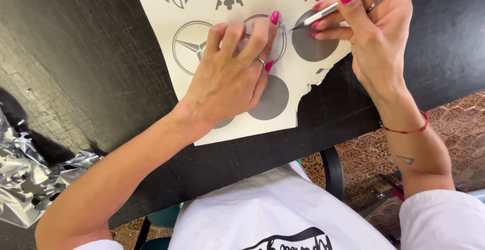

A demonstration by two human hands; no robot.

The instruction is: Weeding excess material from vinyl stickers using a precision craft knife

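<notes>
Near the desk's [91, 68] front edge, the left hand [230, 76] is pressing spread fingers flat on the thin, floppy sheet [166, 22] while the right hand [376, 25] is pinching a slim knife [338, 5], probably best gripped mid-shaft.

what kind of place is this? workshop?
Probably a small craft or sticker-cutting workshop. A white backing sheet with grey cut emblems lies on a scuffed black worktable, the right hand works a silver craft knife, and crumpled silver foil scraps sit aside.

Crumpled silver foil scraps [22, 179] lie on the black table [76, 53], perhaps vinyl offcuts.
</notes>
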